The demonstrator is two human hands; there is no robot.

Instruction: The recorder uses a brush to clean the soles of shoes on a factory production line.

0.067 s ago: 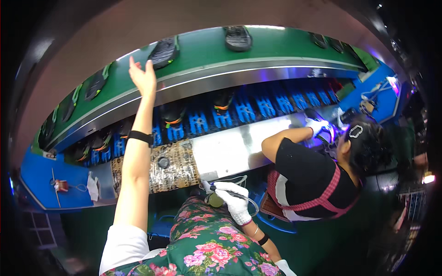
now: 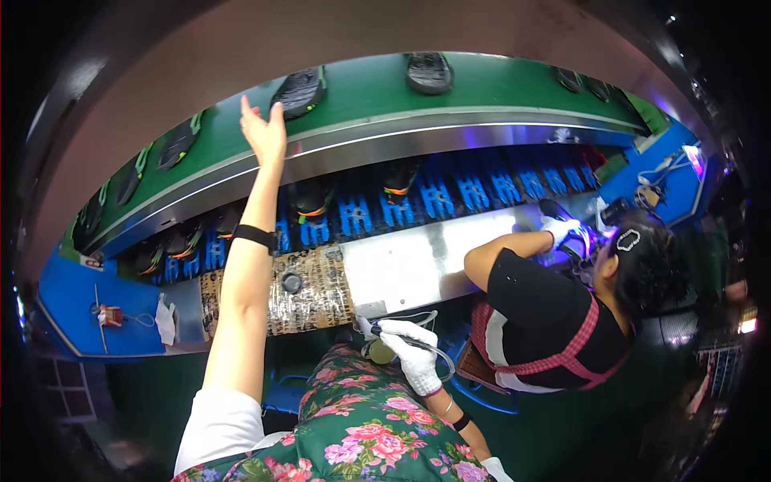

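Observation:
My bare left hand (image 2: 265,135) reaches out over the edge of a green conveyor belt (image 2: 361,88). Its fingers are spread, with nothing held in them. Just beyond it, a black shoe sole with green edging (image 2: 300,91) lies on the belt; I cannot tell whether the thumb touches it. Low in front of my body, my right hand (image 2: 414,357) wears a white knit glove. It is closed around a thin dark pen-like tool (image 2: 376,329), whose tip points left. A grey cord (image 2: 444,361) loops beside the glove, and a yellowish-green round thing (image 2: 379,352) sits below the tool.
More soles, such as one black sole (image 2: 429,72), lie along the belt. Beneath it, blue racks (image 2: 353,215) carry several dark shoes. A metal ledge (image 2: 393,273) has a taped cardboard cover (image 2: 309,301). To my right, a co-worker (image 2: 546,309) bends over a lit shoe.
The whole view has shifted slightly, so everything sits a little farther right. My left hand stays spread beside the same sole, and my right hand keeps its grip.

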